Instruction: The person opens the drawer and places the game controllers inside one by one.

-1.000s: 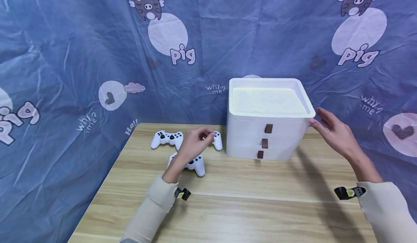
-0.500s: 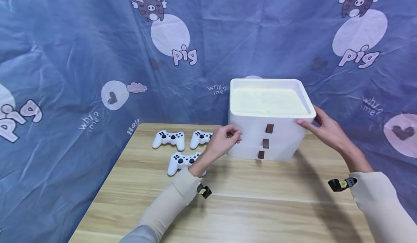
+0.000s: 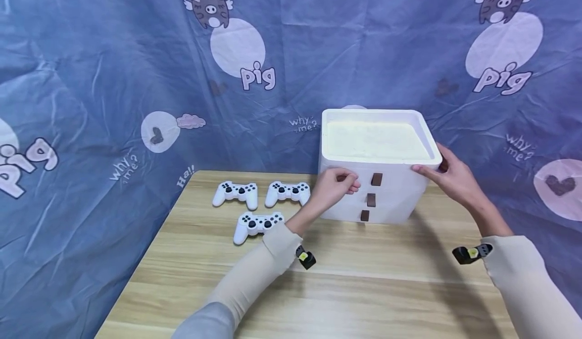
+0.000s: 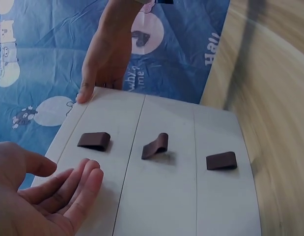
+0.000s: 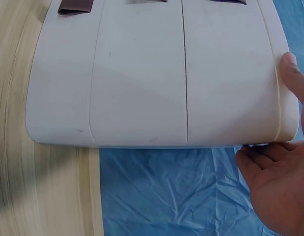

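Observation:
A white cabinet (image 3: 400,195) with three drawers and a tray-like top stands at the back of the table, its drawers closed. Brown pull tabs stick out from the drawer fronts. My left hand (image 3: 334,185) is in front of the cabinet, just left of the top drawer's tab (image 3: 376,179). Its thumb (image 4: 41,164) and bent fingers are apart, with nothing between them. On the opposite side, my right hand (image 3: 456,177) holds the upper right corner of the cabinet. The thumb (image 5: 291,73) lies on the front near the top rim, and the fingers are against the side wall.
Left of the cabinet lie three white game controllers: one at the back left (image 3: 235,193), another nearer the cabinet (image 3: 288,192), and a front one (image 3: 254,224) partly behind my left sleeve. A blue patterned cloth (image 3: 291,51) hangs behind the wooden table (image 3: 364,288).
My left hand has moved right, from over the controllers to beside the top tab. My right hand has come in from the right and taken hold of the cabinet's corner.

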Available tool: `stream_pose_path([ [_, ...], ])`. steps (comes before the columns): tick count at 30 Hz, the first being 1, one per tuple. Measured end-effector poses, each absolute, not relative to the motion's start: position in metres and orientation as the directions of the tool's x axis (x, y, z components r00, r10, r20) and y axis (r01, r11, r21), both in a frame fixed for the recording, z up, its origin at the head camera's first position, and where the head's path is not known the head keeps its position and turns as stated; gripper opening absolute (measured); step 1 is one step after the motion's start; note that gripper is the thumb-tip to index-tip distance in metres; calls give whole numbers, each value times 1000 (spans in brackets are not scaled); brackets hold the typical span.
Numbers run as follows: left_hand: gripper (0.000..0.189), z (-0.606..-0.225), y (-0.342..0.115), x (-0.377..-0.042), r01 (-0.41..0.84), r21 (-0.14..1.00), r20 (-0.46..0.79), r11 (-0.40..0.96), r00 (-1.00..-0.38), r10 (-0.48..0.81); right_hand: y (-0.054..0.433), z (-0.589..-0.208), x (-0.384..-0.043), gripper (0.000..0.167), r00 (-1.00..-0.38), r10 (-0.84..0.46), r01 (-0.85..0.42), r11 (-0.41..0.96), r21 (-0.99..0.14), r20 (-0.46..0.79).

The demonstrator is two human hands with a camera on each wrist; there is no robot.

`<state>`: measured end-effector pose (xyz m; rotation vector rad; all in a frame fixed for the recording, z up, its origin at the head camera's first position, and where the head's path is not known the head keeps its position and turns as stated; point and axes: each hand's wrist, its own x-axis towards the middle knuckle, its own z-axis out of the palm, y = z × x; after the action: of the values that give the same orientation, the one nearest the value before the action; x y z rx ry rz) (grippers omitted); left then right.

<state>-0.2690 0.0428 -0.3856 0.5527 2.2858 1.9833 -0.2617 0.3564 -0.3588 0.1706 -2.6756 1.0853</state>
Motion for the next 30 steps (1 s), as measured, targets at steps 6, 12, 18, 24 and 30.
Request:
stream_pose_path([
  [6,25,-384,57,-265,217,959,151,184,-936,318,356,-355,-260,83,-963,-13,-198,712,-674,270],
  [12,24,-384,72,-259,200,950,122,240,-945,305,358,-354,-261,84,-965,-6,-192,699,-689,264],
  [18,29,-390,86,-252,124,966,60,226,-961,269,357,-355,-262,85,-968,-8,-183,708,-682,251],
  [24,24,-395,97,-251,-35,999,-27,-28,-967,252,357,-356,-262,85,-970,-4,-171,719,-673,242],
  [30,28,-399,102,-255,-144,967,-68,-210,-941,332,357,-358,-261,85,-971,6,-162,719,-676,239],
])
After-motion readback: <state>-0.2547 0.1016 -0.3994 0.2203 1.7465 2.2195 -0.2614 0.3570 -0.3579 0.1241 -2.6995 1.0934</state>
